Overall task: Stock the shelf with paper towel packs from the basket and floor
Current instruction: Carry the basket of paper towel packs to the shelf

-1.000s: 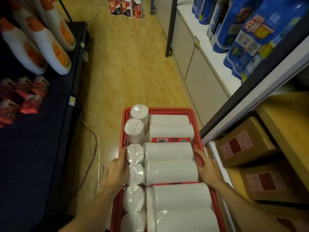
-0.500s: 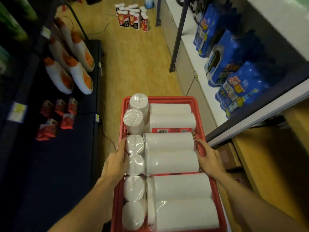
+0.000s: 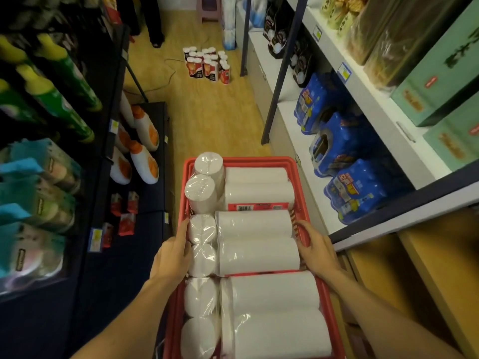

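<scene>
— Both hands, what are they doing?
— Left hand (image 3: 172, 257) grips the red basket (image 3: 300, 177) on its left rim, fingers curled over the edge against a pack; right hand (image 3: 315, 251) grips the right rim.
— And the paper towel packs (image 3: 256, 242)?
— They fill the basket. Most rolls lie with their long axes across it, left to right, while 2 rolls (image 3: 204, 185) at the far left stand on end.
— Any on the floor?
— More packs (image 3: 207, 66) stand upright farther down the aisle, well apart from the basket.
— Beside it?
— White shelf (image 3: 298, 130) with blue packages (image 3: 355, 193) on the right.
</scene>
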Tool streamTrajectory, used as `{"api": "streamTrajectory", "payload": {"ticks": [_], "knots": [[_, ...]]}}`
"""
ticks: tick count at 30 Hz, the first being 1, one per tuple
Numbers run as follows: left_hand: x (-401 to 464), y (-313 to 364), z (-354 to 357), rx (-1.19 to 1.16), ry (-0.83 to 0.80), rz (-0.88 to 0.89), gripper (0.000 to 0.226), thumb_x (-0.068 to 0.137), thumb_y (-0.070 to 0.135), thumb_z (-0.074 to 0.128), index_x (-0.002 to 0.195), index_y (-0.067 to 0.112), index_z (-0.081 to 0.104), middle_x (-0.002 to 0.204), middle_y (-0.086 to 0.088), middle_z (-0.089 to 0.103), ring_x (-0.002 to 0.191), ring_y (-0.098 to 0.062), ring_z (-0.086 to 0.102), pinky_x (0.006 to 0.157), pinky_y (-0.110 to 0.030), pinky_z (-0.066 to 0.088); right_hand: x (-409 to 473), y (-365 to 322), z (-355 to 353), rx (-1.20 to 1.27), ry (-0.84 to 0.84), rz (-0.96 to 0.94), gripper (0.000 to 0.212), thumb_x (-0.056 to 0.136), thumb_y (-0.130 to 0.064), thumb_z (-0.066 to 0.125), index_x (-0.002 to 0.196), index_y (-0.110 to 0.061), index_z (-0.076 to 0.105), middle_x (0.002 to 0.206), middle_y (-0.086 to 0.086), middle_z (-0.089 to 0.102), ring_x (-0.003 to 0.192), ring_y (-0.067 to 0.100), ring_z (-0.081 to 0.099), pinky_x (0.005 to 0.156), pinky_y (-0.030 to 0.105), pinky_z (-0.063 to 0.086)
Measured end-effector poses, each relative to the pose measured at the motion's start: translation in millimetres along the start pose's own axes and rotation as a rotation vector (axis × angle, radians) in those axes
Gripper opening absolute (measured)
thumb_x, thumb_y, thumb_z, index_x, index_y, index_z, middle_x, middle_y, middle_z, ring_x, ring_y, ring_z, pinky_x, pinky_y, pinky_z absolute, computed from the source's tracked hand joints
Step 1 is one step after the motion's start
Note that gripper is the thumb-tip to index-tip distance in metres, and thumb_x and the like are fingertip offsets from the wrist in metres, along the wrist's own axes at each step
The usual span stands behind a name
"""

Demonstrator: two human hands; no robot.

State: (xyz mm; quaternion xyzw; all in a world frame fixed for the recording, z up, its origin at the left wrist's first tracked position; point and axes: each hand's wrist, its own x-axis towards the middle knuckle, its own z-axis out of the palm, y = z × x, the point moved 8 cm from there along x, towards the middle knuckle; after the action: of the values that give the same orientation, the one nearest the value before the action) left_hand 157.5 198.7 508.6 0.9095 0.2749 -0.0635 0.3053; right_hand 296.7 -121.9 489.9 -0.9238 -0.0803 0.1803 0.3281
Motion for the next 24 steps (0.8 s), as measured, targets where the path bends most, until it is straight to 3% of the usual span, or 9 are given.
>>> {"api": "streamTrajectory", "payload": {"ticks": [5, 14, 18, 24], "knots": [[29, 24, -25, 0.027, 0.001, -0.009, 0.060, 0.095, 0.011, 0.042, 0.149, 0.029, 0.022, 0.081, -0.005, 0.058, 0.069, -0.020, 0.056, 0.065, -0.039, 0.051, 29, -26, -24, -0.031, 0.017, -0.017, 0.043, 0.094, -0.017, 0.059, 0.136, -0.024, 0.049, 0.111, 0.008, 0.067, 0.097, 0.025, 0.065, 0.078, 0.027, 0.049], [106, 68, -36, 0.039, 0.017, -0.130, 0.061, 0.096, 0.013, 0.041, 0.149, 0.030, 0.018, 0.080, -0.005, 0.058, 0.068, -0.020, 0.057, 0.061, -0.037, 0.050, 143, -47, -56, -0.030, -0.047, -0.072, 0.044, 0.095, -0.017, 0.058, 0.137, -0.023, 0.049, 0.115, 0.010, 0.067, 0.096, 0.027, 0.065, 0.077, 0.023, 0.046], [141, 88, -43, 0.028, 0.053, -0.164, 0.059, 0.096, 0.013, 0.042, 0.149, 0.030, 0.020, 0.080, -0.007, 0.058, 0.069, -0.023, 0.057, 0.063, -0.040, 0.050, 196, -67, -75, -0.035, -0.088, -0.112, 0.043, 0.095, -0.017, 0.057, 0.136, -0.024, 0.049, 0.109, 0.012, 0.069, 0.086, 0.023, 0.064, 0.072, 0.026, 0.048], [202, 111, -64, -0.014, 0.114, -0.164, 0.062, 0.094, 0.012, 0.042, 0.149, 0.031, 0.019, 0.077, -0.005, 0.058, 0.067, -0.022, 0.055, 0.063, -0.038, 0.046, 272, -106, -101, -0.081, -0.123, -0.164, 0.045, 0.096, -0.014, 0.055, 0.139, -0.023, 0.046, 0.113, 0.010, 0.066, 0.076, 0.010, 0.053, 0.068, 0.016, 0.042]]}}
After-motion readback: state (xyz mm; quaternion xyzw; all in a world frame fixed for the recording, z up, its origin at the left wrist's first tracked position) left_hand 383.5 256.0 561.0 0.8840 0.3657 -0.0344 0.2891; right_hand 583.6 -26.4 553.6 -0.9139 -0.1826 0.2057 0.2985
